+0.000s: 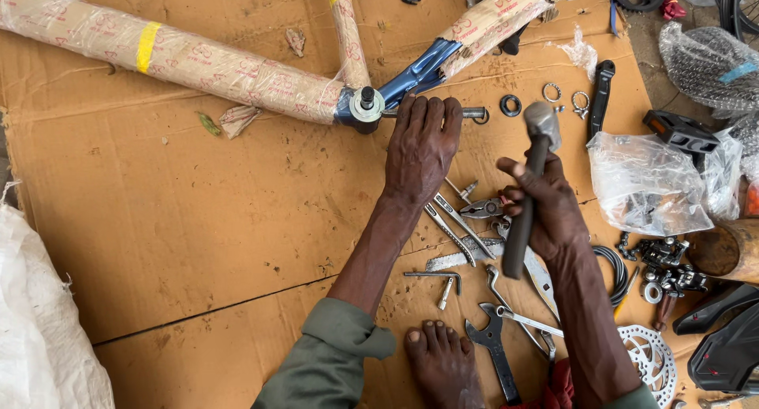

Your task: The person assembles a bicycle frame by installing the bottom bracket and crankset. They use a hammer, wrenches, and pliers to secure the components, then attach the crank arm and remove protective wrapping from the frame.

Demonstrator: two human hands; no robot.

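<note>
**A:** Cardboard sheets cover the ground, and the work lies on them. Where is the axle?

**B:** A short metal axle sticks out of the bottom bracket shell of a bicycle frame, which is wrapped in brown paper. Its long axis runs left to right across the view, with the free end pointing right.

**A:** And the hands?

**B:** The left hand lies flat over the axle, fingers pressed together and pointing away from the person, fingertips touching the rod just beside the shell. The right hand is closed in a fist around the dark handle of a hammer. The steel head is raised, up and to the right of the axle's free end, near it but not touching.

**A:** So which hand is nearer?

**B:** The left, since it rests on the axle. The hammer head sits off the free end, roughly in line with the rod's axis.

**A:** What else is around?

**B:** Pliers, a wrench and other loose tools lie between the 2 forearms. A few small metal rings lie just past the axle, a clear plastic bag sits to the right, and a bare foot rests at the bottom edge.
</note>
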